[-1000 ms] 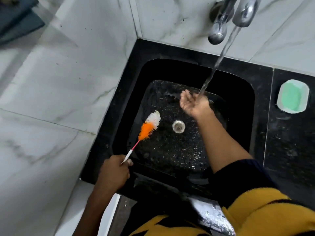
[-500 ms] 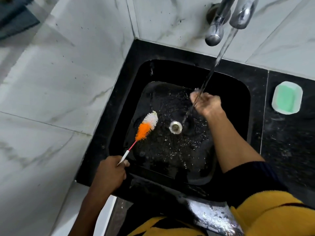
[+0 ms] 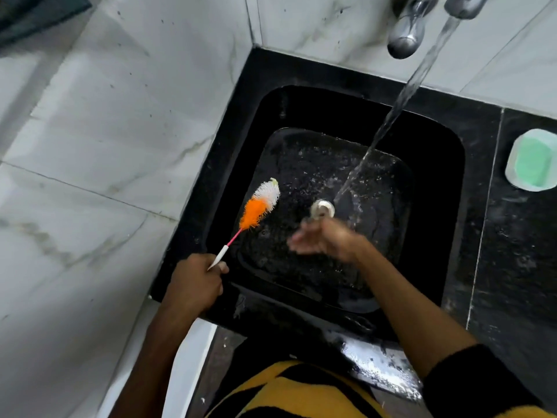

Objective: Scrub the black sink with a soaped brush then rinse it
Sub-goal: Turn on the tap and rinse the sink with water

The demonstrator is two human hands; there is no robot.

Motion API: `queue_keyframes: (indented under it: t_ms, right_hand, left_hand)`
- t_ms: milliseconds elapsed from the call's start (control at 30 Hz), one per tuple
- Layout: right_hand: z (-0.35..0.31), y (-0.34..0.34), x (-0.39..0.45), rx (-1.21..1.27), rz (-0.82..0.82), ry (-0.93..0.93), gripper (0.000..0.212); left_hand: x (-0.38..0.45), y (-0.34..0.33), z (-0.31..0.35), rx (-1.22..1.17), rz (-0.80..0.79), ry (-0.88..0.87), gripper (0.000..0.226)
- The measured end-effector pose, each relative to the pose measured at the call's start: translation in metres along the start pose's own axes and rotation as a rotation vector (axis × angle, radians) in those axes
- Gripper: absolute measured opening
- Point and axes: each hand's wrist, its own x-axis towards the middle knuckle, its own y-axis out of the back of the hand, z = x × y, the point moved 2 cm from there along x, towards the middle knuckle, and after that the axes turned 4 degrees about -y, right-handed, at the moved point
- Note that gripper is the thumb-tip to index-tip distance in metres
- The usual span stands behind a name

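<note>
The black sink [image 3: 434, 164] is set in a black counter in a tiled corner. Water streams [image 3: 401, 107] from the tap [image 3: 461, 6] onto the wet basin floor near the metal drain [image 3: 322, 208]. My left hand [image 3: 194, 286] grips the white handle end of an orange and white bottle brush [image 3: 259, 206], at the sink's front left rim, with the bristles held over the basin's left side. My right hand [image 3: 325, 241] is blurred, low in the basin just in front of the drain, fingers stretched out to the left, holding nothing.
A green soap bar in a pale dish [image 3: 532, 159] sits on the black counter to the right. A chrome tap lever [image 3: 405, 37] hangs at the back. White marble tile walls [image 3: 120, 131] close in on the left and behind. The front rim [image 3: 376, 360] is wet.
My right hand has left the water stream and swept down and left across the basin floor, past the drain. The brush in my left hand has stayed almost still.
</note>
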Motion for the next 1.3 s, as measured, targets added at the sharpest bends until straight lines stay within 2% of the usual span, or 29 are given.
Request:
queue_keyframes:
  t_ms: [67, 133, 167, 233, 300, 367, 433, 533, 633, 733, 800, 867, 900, 933, 967, 1000, 1033, 1067, 1100, 1133, 1200, 1233, 1300]
  right_hand:
    - [0.038, 0.002, 0.001, -0.346, -0.069, -0.175, 0.032]
    - [0.049, 0.017, 0.003, -0.444, 0.057, -0.235, 0.028]
    - [0.043, 0.027, 0.001, -0.391, 0.165, -0.217, 0.028]
    - [0.019, 0.050, 0.001, -0.044, 0.298, -0.115, 0.034]
    - [-0.011, 0.066, 0.001, 0.491, 0.290, -0.009, 0.039]
    - [-0.041, 0.073, 0.002, 0.792, 0.316, 0.079, 0.038]
    - [-0.064, 0.068, 0.004, 0.862, 0.330, 0.138, 0.036]
    - [-0.083, 0.054, 0.007, 0.823, 0.265, 0.165, 0.034]
    - [-0.080, 0.049, 0.009, 0.674, 0.135, 0.125, 0.038]
    - [-0.052, 0.055, 0.001, 0.424, 0.025, 0.014, 0.026]
    - [-0.016, 0.066, -0.006, -0.053, -0.038, -0.143, 0.023]
    - [0.025, 0.074, -0.014, -0.522, -0.157, -0.388, 0.029]
    - [0.040, 0.079, -0.017, -0.728, -0.142, -0.483, 0.031]
    - [0.048, 0.085, -0.019, -0.935, -0.058, -0.515, 0.029]
    - [0.049, 0.094, -0.019, -1.154, 0.095, -0.465, 0.026]
    - [0.043, 0.104, -0.019, -1.321, 0.290, -0.332, 0.024]
    - [0.032, 0.110, -0.022, -1.393, 0.471, -0.201, 0.021]
    - [0.019, 0.112, -0.025, -1.307, 0.584, -0.096, 0.018]
    - [0.006, 0.111, -0.026, -1.143, 0.619, -0.034, 0.021]
    - [-0.006, 0.105, -0.027, -0.807, 0.620, 0.000, 0.023]
    - [-0.022, 0.093, -0.019, -0.011, 0.549, 0.020, 0.028]
    - [-0.032, 0.086, -0.016, 0.234, 0.479, 0.045, 0.031]
    - [-0.050, 0.072, -0.010, 0.522, 0.368, 0.085, 0.034]
  left_hand:
    - [0.001, -0.001, -0.004, -0.014, -0.020, 0.009, 0.024]
    - [0.003, -0.003, -0.007, -0.021, -0.036, 0.012, 0.024]
    - [0.004, -0.004, -0.008, -0.020, -0.043, 0.009, 0.024]
    - [0.005, -0.006, -0.007, -0.011, -0.050, -0.002, 0.023]
    - [0.007, -0.010, -0.004, 0.000, -0.063, -0.010, 0.021]
    - [0.009, -0.014, -0.001, 0.007, -0.071, -0.016, 0.021]
    - [0.012, -0.017, 0.002, 0.008, -0.079, -0.020, 0.020]
    - [0.015, -0.021, 0.007, 0.010, -0.102, -0.037, 0.020]
    - [0.020, -0.024, 0.012, 0.035, -0.114, -0.065, 0.023]
    - [0.023, -0.025, 0.018, 0.045, -0.119, -0.084, 0.024]
    - [0.025, -0.026, 0.022, 0.036, -0.125, -0.089, 0.023]
    - [0.027, -0.025, 0.024, 0.030, -0.128, -0.093, 0.023]
    - [0.028, -0.026, 0.025, 0.032, -0.130, -0.093, 0.023]
    - [0.029, -0.026, 0.027, 0.036, -0.132, -0.095, 0.024]
    - [0.030, -0.026, 0.028, 0.042, -0.134, -0.097, 0.024]
    - [0.031, -0.026, 0.029, 0.047, -0.136, -0.097, 0.024]
    - [0.032, -0.027, 0.030, 0.050, -0.138, -0.096, 0.024]
    - [0.032, -0.028, 0.032, 0.053, -0.140, -0.096, 0.024]
    - [0.033, -0.029, 0.034, 0.060, -0.142, -0.098, 0.024]
    - [0.033, -0.030, 0.036, 0.068, -0.142, -0.101, 0.024]
    - [0.032, -0.032, 0.040, 0.081, -0.143, -0.107, 0.023]
    - [0.032, -0.033, 0.041, 0.085, -0.146, -0.109, 0.023]
    - [0.030, -0.035, 0.044, 0.094, -0.155, -0.115, 0.023]
